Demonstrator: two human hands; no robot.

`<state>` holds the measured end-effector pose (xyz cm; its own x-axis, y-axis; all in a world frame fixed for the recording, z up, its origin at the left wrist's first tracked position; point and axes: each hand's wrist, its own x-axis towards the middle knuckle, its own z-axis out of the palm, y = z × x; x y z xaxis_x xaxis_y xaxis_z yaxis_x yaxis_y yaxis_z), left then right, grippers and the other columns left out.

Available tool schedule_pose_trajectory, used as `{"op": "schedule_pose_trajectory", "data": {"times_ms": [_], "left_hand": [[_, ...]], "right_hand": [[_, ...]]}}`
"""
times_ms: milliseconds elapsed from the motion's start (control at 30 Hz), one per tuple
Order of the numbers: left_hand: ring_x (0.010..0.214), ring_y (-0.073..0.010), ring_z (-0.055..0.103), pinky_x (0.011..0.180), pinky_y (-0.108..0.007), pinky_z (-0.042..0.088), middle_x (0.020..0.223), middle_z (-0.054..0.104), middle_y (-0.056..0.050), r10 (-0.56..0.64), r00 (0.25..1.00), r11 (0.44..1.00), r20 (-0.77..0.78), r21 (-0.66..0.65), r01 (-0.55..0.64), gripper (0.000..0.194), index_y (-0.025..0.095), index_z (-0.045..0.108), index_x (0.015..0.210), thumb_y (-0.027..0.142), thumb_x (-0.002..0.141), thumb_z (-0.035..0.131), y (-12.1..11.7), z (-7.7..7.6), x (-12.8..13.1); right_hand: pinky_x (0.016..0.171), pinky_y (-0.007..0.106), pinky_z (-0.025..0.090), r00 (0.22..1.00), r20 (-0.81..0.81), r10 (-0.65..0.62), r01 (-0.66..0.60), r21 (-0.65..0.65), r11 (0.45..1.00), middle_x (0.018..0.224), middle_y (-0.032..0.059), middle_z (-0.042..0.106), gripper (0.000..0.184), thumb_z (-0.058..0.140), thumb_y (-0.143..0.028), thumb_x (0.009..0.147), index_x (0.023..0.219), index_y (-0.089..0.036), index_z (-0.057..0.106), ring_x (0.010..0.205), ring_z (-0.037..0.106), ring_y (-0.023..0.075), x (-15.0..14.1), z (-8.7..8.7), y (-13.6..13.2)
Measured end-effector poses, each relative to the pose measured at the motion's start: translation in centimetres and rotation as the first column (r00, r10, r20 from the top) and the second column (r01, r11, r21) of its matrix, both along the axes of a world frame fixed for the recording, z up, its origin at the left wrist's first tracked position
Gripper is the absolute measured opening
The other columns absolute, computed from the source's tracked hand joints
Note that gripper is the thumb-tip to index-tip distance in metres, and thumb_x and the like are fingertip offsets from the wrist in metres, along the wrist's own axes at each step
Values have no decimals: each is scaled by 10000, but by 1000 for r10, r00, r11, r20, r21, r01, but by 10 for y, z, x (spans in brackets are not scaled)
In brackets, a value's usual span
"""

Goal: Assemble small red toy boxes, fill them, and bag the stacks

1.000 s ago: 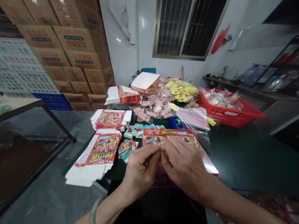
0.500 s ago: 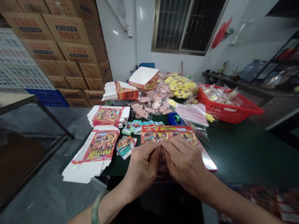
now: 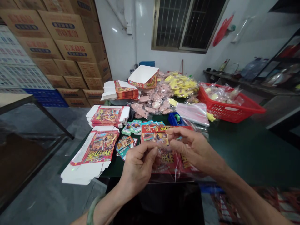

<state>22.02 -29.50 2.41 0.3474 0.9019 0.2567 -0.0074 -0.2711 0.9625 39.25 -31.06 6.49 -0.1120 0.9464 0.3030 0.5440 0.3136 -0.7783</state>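
Observation:
My left hand (image 3: pixel 138 167) is closed in a pinch on the edge of a clear plastic bag (image 3: pixel 175 176), which hangs thin and hard to see over the printed boxes. To its right, my right hand (image 3: pixel 199 153) hovers with thumb and forefinger apart, close to the bag. Beneath both hands lie red printed boxes (image 3: pixel 152 136) with cartoon figures, partly covered by the hands. Just left of them are small picture cards (image 3: pixel 125 143), some fanned and some stacked.
Flat printed cartons (image 3: pixel 100 145) lie at the left, with another stack (image 3: pixel 106 115) behind. Pink and yellow bagged pieces (image 3: pixel 184 86) are heaped at the back. A blue tape dispenser (image 3: pixel 173 119), plastic bags (image 3: pixel 193 113) and a red basket (image 3: pixel 234 111) stand to the right.
My hands were pinched together at the fingertips; now they are apart. The right hand has moved right and opened its fingers, and clear plastic shows between the hands.

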Motion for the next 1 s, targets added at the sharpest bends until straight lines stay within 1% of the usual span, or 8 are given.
{"op": "schedule_pose_trajectory", "data": {"times_ms": [100,267,367,433,533,633,800,1000], "left_hand": [[480,-85,546,454,-166,447,562,589,14,5,998,1000,65,-25,-4,111,166,633,861,201,808,542,-1,2,0],[502,-67,556,479,-145,455,608,621,12,16,987,996,158,-91,-1,84,176,650,834,201,785,587,-3,1,0],[508,-71,558,481,-152,463,610,613,7,62,975,989,212,-147,-31,75,156,615,799,226,772,613,-3,1,1],[518,-79,563,470,-158,461,626,612,6,110,967,982,230,-177,-70,127,159,581,859,237,770,626,-4,2,1],[532,-76,556,455,-150,443,705,622,9,242,939,970,243,-76,-230,291,196,519,1037,229,772,636,-10,6,-6],[539,-53,519,483,-128,422,675,590,25,352,913,922,206,92,-377,157,195,576,934,241,792,623,-19,10,-19],[378,-18,380,369,-115,283,465,522,31,-14,999,976,43,-217,23,303,137,615,720,400,845,534,-22,12,-30],[378,-43,452,361,-135,334,500,585,11,-53,985,942,165,-320,104,208,138,683,786,342,765,649,-14,13,-22]], "right_hand": [[558,208,404,990,-63,123,-131,-144,981,727,-10,606,110,633,-228,743,830,-164,612,644,523,94,-1,3,2],[466,185,325,981,-158,111,-139,-179,974,591,-57,496,70,644,-187,722,762,-164,591,524,424,62,-7,-3,6],[450,191,313,992,-93,81,-87,-61,994,566,-57,473,86,627,-179,741,691,-167,558,503,408,64,-11,-8,4],[484,208,329,999,30,-11,5,193,981,577,-42,479,152,571,-129,770,634,-169,517,531,417,76,-15,-13,1],[549,245,342,953,238,-186,-3,624,781,615,-7,501,184,493,-42,799,668,-167,528,600,421,104,-20,-22,-5],[546,263,343,899,370,-233,-159,772,615,621,19,518,149,479,-29,813,784,-149,564,611,413,124,-21,-27,-10],[523,276,358,870,446,-211,-280,799,532,639,49,540,183,400,-79,869,804,-137,562,625,440,149,-20,-21,-15],[522,274,368,874,434,-220,-270,808,524,636,47,541,161,417,-75,866,829,-131,563,621,445,148,-21,-23,-14]]}}
